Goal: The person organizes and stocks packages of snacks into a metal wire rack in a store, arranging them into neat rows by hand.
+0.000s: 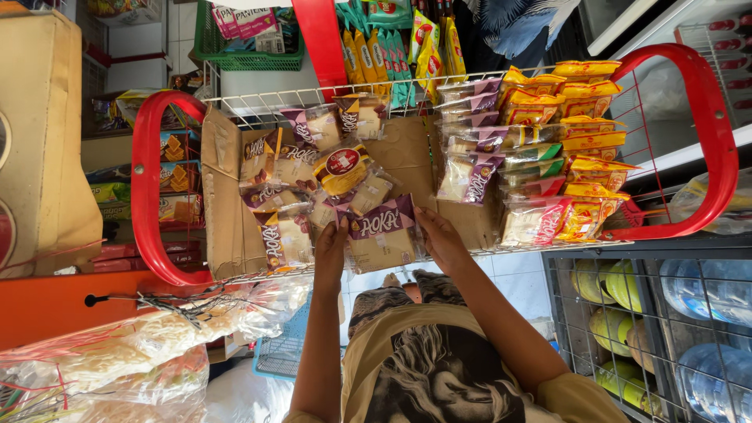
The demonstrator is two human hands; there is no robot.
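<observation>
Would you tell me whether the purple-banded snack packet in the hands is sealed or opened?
Sealed, apparently: the snack packet looks whole and full, gripped by the left hand and right hand.

Two hands work here, the left hand (330, 254) and the right hand (440, 237), sharing one purple-banded snack packet (381, 233). One wire basket (258, 102) has two red end frames (149, 188). The loose purple-banded packets (276, 210) number about eight (overlap blurs the count). The yellow packets (586, 149) stack roughly eight high. Two water jugs (705, 290) stand below.
</observation>
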